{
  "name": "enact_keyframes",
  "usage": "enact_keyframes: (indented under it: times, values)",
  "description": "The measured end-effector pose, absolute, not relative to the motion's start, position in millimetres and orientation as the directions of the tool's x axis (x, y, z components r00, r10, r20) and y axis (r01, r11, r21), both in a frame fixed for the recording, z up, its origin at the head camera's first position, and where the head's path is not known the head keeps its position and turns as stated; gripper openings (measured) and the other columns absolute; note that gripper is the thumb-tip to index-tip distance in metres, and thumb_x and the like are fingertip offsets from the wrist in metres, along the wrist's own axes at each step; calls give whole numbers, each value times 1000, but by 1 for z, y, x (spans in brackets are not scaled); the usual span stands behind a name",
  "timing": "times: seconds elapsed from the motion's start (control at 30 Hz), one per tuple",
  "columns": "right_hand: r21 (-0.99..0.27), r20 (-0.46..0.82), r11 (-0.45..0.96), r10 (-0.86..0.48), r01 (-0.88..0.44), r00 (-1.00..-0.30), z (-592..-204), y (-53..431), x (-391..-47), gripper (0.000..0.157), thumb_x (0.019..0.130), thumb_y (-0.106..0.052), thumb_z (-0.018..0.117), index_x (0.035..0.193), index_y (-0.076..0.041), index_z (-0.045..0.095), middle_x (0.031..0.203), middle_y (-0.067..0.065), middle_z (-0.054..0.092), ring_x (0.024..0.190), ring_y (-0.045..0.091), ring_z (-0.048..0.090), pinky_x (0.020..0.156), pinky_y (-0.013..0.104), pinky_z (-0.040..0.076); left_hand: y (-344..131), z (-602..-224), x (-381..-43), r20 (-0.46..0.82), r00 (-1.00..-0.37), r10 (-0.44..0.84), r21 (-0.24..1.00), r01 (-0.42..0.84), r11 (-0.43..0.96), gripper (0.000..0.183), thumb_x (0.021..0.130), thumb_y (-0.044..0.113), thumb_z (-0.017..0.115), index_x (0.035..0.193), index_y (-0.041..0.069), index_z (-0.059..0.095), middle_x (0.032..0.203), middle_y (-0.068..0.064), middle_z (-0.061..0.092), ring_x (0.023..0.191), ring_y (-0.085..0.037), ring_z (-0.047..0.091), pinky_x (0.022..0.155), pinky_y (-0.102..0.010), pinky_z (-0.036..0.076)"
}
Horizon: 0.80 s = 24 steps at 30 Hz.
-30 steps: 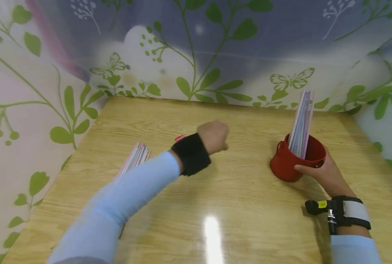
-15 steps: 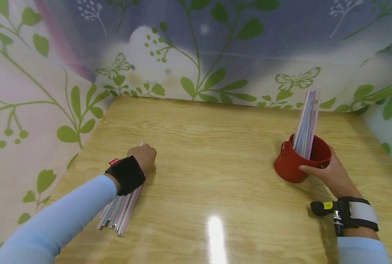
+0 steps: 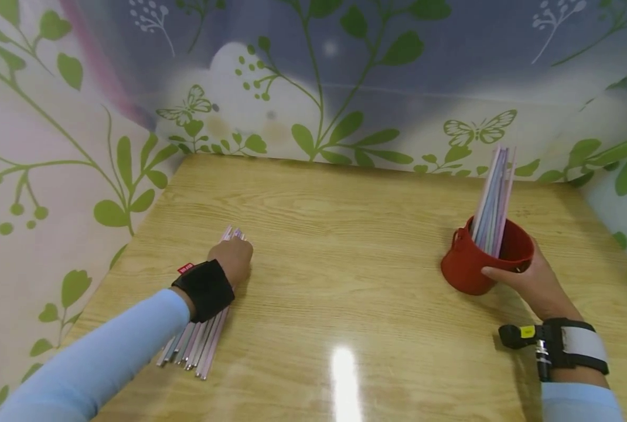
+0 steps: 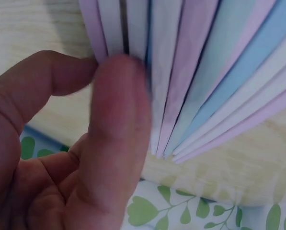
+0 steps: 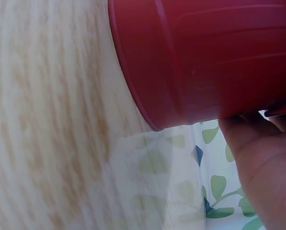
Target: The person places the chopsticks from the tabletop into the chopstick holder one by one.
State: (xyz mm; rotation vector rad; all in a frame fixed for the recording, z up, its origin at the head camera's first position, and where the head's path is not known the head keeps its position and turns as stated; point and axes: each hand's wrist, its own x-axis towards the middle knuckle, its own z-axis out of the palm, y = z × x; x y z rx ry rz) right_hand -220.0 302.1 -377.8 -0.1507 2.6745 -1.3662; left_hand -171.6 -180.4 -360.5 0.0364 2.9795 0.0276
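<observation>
A loose fan of long thin pastel sticks [image 4: 190, 67], pink, white, blue and pale green, lies on the left of the table. My left hand [image 3: 232, 261] is over their far part. In the left wrist view, its thumb [image 4: 120, 105] and index finger [image 4: 68, 74] pinch at the pink and white sticks on the fan's edge. On the right, my right hand [image 3: 542, 287] grips a small red bucket [image 3: 463, 269] from its right side, the thumb in front near the rim and the other fingers mostly hidden. A bundle of similar sticks [image 3: 493, 202] leans upright inside it.
The wood-grain table [image 3: 340, 252] runs back to a wall covering [image 3: 271, 99] printed with leaves and butterflies. More of the covering stands along the left and right sides. A bright light reflection [image 3: 345, 375] shows at the table's front.
My left hand has swung from mid-table left to the sticks and settled there, their near ends shifting slightly. My right hand keeps its grip on the bucket; the head view has shifted slightly.
</observation>
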Motion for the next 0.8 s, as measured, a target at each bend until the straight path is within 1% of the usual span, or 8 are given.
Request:
enact_keyframes:
  times: [0.07, 0.1, 0.27, 0.47, 0.6, 0.67, 0.7, 0.8]
  values:
    - [-817, -75, 575, -150, -25, -986, -378, 303, -220, 80, 77, -30, 59, 132, -38, 1, 138, 5, 17, 116, 24, 24, 93, 48, 28, -179, -361, -171, -157, -987, 18, 26, 14, 1000, 14, 75, 2, 46, 65, 2, 55, 67, -9, 56, 55, -19, 51, 41, -35, 41]
    - [-819, -79, 573, -151, -22, -985, -379, 303, -219, 79, 78, -30, 58, 131, -38, 0, 139, 5, 17, 116, 25, 24, 91, 55, 25, -178, -362, -171, -155, -988, 14, 25, 10, 1000, 15, 75, 2, 46, 65, 2, 55, 67, -9, 56, 55, -19, 52, 41, -36, 41]
    - [-792, -59, 609, -143, -41, -988, -379, 307, -219, 79, 78, -29, 58, 132, -37, 1, 137, 3, 19, 115, 20, 26, 90, 46, 32, -170, -367, -173, -189, -982, -10, 1, -11, 1000, 19, 77, 3, 44, 62, 4, 56, 68, -9, 58, 56, -19, 53, 42, -35, 42]
    - [-779, -28, 623, -135, -63, -990, -376, 311, -220, 79, 78, -28, 58, 132, -37, 1, 138, -1, 18, 115, 16, 25, 90, 47, 30, -153, -369, -177, -158, -987, -13, -89, 1, 996, 20, 78, 0, 48, 61, 4, 56, 70, -8, 59, 59, -16, 54, 45, -31, 45]
    - [-772, -26, 632, -140, -69, -990, -376, 310, -221, 78, 78, -28, 58, 132, -37, 2, 138, -2, 19, 114, 13, 26, 86, 22, 37, -145, -365, -173, -116, -993, -20, -175, 1, 985, 22, 78, -1, 49, 58, 4, 56, 67, -5, 58, 59, -12, 54, 47, -28, 47]
    - [-769, -36, 637, -140, -62, -989, -377, 310, -220, 78, 78, -29, 58, 132, -37, 2, 138, -1, 19, 115, 15, 26, 85, 21, 38, -144, -366, -171, -88, -996, -11, -180, 6, 984, 22, 78, -1, 48, 58, 4, 55, 65, -4, 57, 57, -11, 53, 46, -27, 46]
    - [-774, -42, 630, -140, -57, -989, -378, 310, -220, 79, 78, -29, 58, 132, -38, 1, 138, 0, 18, 115, 17, 26, 87, 24, 37, -144, -365, -169, -68, -998, -1, -177, 12, 984, 23, 78, -1, 48, 56, 4, 55, 63, -4, 56, 56, -10, 52, 45, -27, 46]
    - [-786, -51, 616, -138, -45, -989, -379, 311, -220, 79, 78, -30, 58, 131, -38, 0, 139, 0, 16, 116, 20, 24, 92, 44, 32, -145, -364, -163, -5, -1000, 30, -142, 31, 989, 28, 77, -3, 47, 50, 6, 48, 55, -1, 50, 50, -8, 46, 42, -26, 43]
